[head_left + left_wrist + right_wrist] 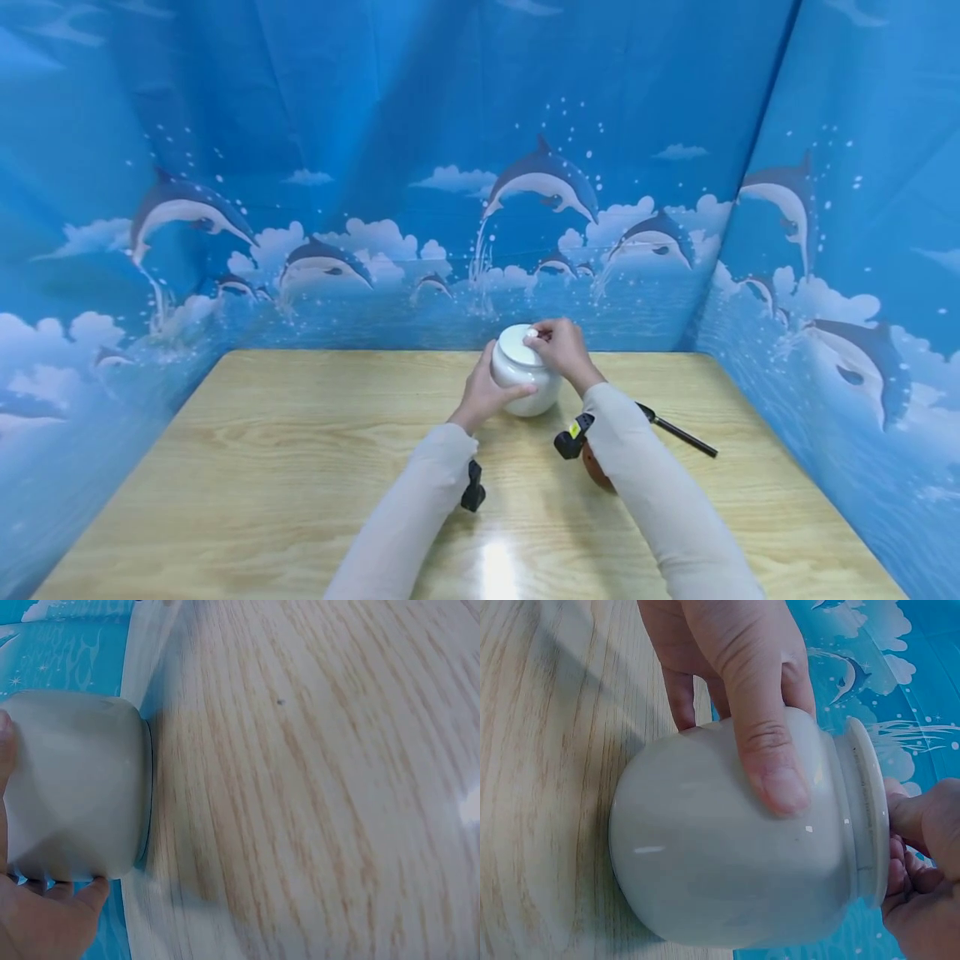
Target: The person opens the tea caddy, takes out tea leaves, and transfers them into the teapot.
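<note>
A white lidded ceramic jar (538, 395) stands upright on the table, towards its far edge. My left hand (482, 395) grips the jar's body from the left, its thumb laid across the near side. On top, my right hand (566, 353) pinches the small knob of the white lid (514, 343). In the right wrist view the lid (871, 814) is at the jar's mouth, with the right fingers beyond it. Only the jar's lower body (79, 787) and part of the left hand show in the left wrist view.
A brown rounded object (595, 472) is partly covered by the right forearm. To the right lies a tool with a black handle (686, 437), its other end hidden behind the sleeve. A blue dolphin-print curtain (420, 150) stands behind the wooden table (300, 467).
</note>
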Available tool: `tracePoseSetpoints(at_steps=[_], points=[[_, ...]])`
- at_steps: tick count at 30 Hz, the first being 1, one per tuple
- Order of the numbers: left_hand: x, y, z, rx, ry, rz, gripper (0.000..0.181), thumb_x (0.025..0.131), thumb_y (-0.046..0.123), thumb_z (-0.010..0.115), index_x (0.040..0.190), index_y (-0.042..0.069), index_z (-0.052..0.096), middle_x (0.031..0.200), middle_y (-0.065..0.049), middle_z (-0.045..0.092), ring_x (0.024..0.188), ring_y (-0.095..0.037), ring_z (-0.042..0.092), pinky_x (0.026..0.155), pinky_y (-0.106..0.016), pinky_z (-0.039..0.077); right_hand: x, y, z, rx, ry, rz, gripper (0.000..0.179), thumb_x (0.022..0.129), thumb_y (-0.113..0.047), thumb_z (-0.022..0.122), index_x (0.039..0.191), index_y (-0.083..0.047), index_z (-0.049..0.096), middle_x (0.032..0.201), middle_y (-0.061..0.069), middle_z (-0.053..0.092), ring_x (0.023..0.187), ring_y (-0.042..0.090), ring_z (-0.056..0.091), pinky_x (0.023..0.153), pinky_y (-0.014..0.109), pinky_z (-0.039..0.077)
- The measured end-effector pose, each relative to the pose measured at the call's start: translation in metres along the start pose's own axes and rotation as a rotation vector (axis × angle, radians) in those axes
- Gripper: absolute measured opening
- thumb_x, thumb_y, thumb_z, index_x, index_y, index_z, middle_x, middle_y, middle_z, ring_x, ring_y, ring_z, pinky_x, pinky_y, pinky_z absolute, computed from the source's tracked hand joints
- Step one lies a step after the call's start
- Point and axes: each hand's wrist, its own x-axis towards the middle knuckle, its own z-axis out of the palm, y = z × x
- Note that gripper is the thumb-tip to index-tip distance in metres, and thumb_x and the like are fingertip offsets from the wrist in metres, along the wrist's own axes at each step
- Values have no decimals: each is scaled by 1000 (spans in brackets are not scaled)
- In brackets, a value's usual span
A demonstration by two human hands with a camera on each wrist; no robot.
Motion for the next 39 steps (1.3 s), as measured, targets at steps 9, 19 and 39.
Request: tracePoseSetpoints(at_steps=[9, 19, 39], points=[[1, -1, 0, 10, 11, 20, 110, 72, 44, 83, 155, 22, 14, 149, -7, 39, 130, -26, 44, 104, -46, 41, 3, -7, 0, 22, -50, 76, 29, 94, -19, 64, 114, 1, 66, 109, 17, 66, 97, 27, 62, 79, 38, 54], [2, 0, 1, 0, 4, -4, 110, 71, 45, 83, 154, 25, 14, 148, -5, 39, 127, -25, 46, 102, -44, 43, 1, -10, 5, -94, -18, 36, 24, 94, -15, 62, 107, 4, 66, 102, 17, 66, 85, 24, 60, 71, 35, 52], [-2, 3, -3, 4, -12, 15, 107, 74, 45, 81, 154, 23, 14, 149, -7, 38, 128, -26, 46, 102, -46, 43, -3, -6, 10, -74, 16, -4, 28, 94, -16, 63, 113, 5, 65, 101, 17, 67, 88, 26, 63, 75, 39, 54]])
